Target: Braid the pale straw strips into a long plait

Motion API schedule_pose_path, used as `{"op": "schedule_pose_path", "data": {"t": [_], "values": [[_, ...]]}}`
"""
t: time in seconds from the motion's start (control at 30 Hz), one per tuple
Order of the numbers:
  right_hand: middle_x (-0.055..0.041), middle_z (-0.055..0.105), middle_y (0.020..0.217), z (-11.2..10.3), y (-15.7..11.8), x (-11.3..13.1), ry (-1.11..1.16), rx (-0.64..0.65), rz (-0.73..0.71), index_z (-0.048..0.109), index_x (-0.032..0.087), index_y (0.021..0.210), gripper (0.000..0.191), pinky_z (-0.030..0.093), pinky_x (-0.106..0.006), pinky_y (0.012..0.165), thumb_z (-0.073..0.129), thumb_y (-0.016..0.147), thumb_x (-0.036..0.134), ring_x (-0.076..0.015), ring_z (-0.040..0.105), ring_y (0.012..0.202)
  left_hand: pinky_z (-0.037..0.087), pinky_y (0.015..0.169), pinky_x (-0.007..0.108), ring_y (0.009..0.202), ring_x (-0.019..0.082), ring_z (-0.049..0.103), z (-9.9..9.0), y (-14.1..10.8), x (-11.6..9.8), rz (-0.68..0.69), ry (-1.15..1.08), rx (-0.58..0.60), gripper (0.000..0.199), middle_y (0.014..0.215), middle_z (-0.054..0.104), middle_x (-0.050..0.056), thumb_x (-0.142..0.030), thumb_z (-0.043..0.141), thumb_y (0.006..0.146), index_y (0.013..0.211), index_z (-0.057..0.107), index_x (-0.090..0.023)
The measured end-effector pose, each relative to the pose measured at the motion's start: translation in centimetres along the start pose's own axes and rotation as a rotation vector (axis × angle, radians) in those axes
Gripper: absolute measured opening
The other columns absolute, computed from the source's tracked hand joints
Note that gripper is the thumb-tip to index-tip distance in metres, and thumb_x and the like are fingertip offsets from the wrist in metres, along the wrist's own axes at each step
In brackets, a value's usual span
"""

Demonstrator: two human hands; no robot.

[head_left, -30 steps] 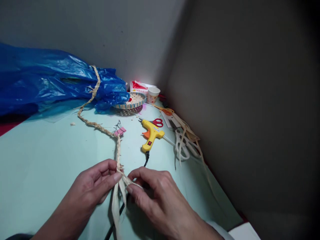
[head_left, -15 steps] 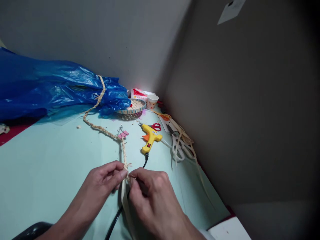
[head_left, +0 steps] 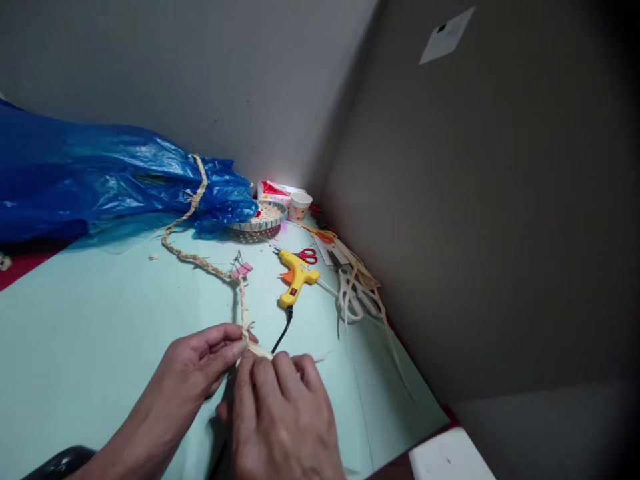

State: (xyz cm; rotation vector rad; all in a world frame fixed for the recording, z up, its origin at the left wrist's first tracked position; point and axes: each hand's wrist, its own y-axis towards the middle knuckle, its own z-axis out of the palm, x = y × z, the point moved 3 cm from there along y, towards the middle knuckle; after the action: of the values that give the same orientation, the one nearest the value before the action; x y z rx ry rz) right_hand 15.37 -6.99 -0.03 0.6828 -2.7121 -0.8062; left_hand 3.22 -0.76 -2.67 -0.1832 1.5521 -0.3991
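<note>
A pale braided cord (head_left: 243, 303) runs from the blue plastic bag down to my hands. My left hand (head_left: 203, 363) pinches the near end of the braid between thumb and fingers. Right beside it, my right hand (head_left: 283, 407) has its fingers curled over the loose flat strands (head_left: 260, 350), and a thin tip of strand sticks out to the right. The fingertips of that hand are partly hidden behind its back. Farther up, a pink binder clip (head_left: 243, 270) grips the braid where it bends.
A yellow glue gun (head_left: 296, 277) with a black cable lies ahead, beside red-handled scissors (head_left: 307, 256) and white-handled scissors (head_left: 351, 300). Loose strips (head_left: 385, 317) trail along the right wall. Behind stand a woven basket (head_left: 255, 230), a paper cup (head_left: 300, 207) and the blue bag (head_left: 125, 180).
My right hand has turned palm down and swung the hanging strands to the right. My left hand keeps its pinch on the braid. The view has shifted slightly.
</note>
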Motion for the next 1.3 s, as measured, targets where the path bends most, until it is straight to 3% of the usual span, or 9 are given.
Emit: {"op": "schedule_pose_path", "data": {"t": [0.1, 0.17, 0.23, 0.3, 0.5, 0.7, 0.87, 1.07, 1.3], "values": [[-0.0112, 0.067, 0.095, -2.4, 1.3, -2.2, 0.129, 0.004, 0.153, 0.065, 0.016, 0.103, 0.017, 0.046, -0.04, 0.079, 0.055, 0.098, 0.028, -0.0251, 0.058, 0.085, 0.05, 0.067, 0.026, 0.075, 0.022, 0.066, -0.1, -0.1, -0.9, 0.089, 0.053, 0.007, 0.03, 0.073, 0.074, 0.001, -0.048, 0.079, 0.065, 0.077, 0.072, -0.021], [-0.0109, 0.066, 0.103, -2.6, 2.3, -3.8, 0.341, 0.186, 0.28, 0.063, 0.016, 0.105, 0.018, 0.046, -0.036, 0.081, 0.054, 0.099, 0.03, -0.0237, 0.06, 0.092, 0.05, 0.069, 0.026, 0.076, 0.021, 0.065, -0.2, -0.1, -1.3, 0.097, 0.064, 0.016, 0.03, 0.073, 0.073, 0.001, -0.049, 0.077, 0.067, 0.077, 0.07, -0.021], [-0.0052, 0.066, 0.093, -1.8, 3.0, -4.7, 0.64, 0.44, 0.357, 0.063, 0.017, 0.102, 0.022, 0.045, -0.028, 0.074, 0.049, 0.103, 0.034, -0.018, 0.061, 0.085, 0.049, 0.069, 0.026, 0.077, 0.021, 0.065, -0.2, -0.1, -1.4, 0.078, 0.076, 0.029, 0.031, 0.074, 0.072, 0.0, -0.05, 0.076, 0.068, 0.08, 0.069, -0.022], [-0.0001, 0.063, 0.08, -0.9, 3.5, -5.0, 0.867, 0.572, 0.418, 0.063, 0.018, 0.093, 0.028, 0.041, -0.023, 0.067, 0.046, 0.104, 0.036, -0.0131, 0.057, 0.075, 0.049, 0.071, 0.027, 0.079, 0.022, 0.065, -0.2, -0.1, -1.3, 0.065, 0.093, 0.046, 0.033, 0.074, 0.071, 0.0, -0.051, 0.075, 0.068, 0.081, 0.066, -0.022], [0.0019, 0.057, 0.071, 0.8, 3.4, -5.1, 1.039, 0.512, 0.508, 0.066, 0.015, 0.082, 0.026, 0.035, -0.023, 0.064, 0.053, 0.098, 0.03, -0.0106, 0.047, 0.068, 0.047, 0.071, 0.028, 0.077, 0.021, 0.064, -0.3, -0.6, -0.6, 0.053, 0.098, 0.065, 0.035, 0.074, 0.068, -0.002, -0.053, 0.069, 0.076, 0.092, 0.058, -0.023], [-0.0002, 0.057, 0.068, 2.5, 2.4, -4.8, 1.435, 0.445, 0.642, 0.064, 0.014, 0.07, 0.032, 0.038, -0.023, 0.066, 0.057, 0.093, 0.035, -0.0111, 0.048, 0.065, 0.049, 0.08, 0.028, 0.086, 0.021, 0.066, 0.1, -1.7, -0.4, 0.123, 0.118, 0.075, 0.026, 0.081, 0.07, -0.001, -0.048, 0.06, 0.089, 0.099, 0.054, -0.025], [0.0003, 0.056, 0.061, 2.9, 2.3, -4.6, 1.451, 0.411, 0.693, 0.062, 0.015, 0.063, 0.033, 0.038, -0.024, 0.065, 0.06, 0.09, 0.033, -0.0107, 0.046, 0.059, 0.048, 0.071, 0.028, 0.073, 0.019, 0.063, 0.6, -2.0, -1.1, 0.17, 0.111, -0.003, 0.025, 0.071, 0.065, -0.002, -0.048, 0.062, 0.083, 0.086, 0.058, -0.023], [0.0001, 0.058, 0.061, 3.1, 2.7, -4.3, 1.525, 0.362, 0.703, 0.065, 0.014, 0.062, 0.03, 0.04, -0.024, 0.069, 0.063, 0.087, 0.031, -0.0105, 0.049, 0.06, 0.047, 0.072, 0.027, 0.076, 0.017, 0.062, 0.0, -1.5, -0.1, 0.151, 0.016, 0.062, 0.029, 0.074, 0.066, -0.002, -0.048, 0.065, 0.087, 0.096, 0.06, -0.021], [-0.0012, 0.062, 0.06, 3.1, 2.9, -4.3, 1.603, 0.385, 0.7, 0.071, 0.013, 0.063, 0.032, 0.043, -0.025, 0.069, 0.071, 0.081, 0.04, -0.0124, 0.054, 0.061, 0.045, 0.064, 0.024, 0.068, 0.015, 0.06, 0.1, -1.8, 0.0, 0.085, -0.109, 0.03, 0.036, 0.068, 0.066, -0.003, -0.05, 0.072, 0.08, 0.092, 0.058, -0.02]]}}
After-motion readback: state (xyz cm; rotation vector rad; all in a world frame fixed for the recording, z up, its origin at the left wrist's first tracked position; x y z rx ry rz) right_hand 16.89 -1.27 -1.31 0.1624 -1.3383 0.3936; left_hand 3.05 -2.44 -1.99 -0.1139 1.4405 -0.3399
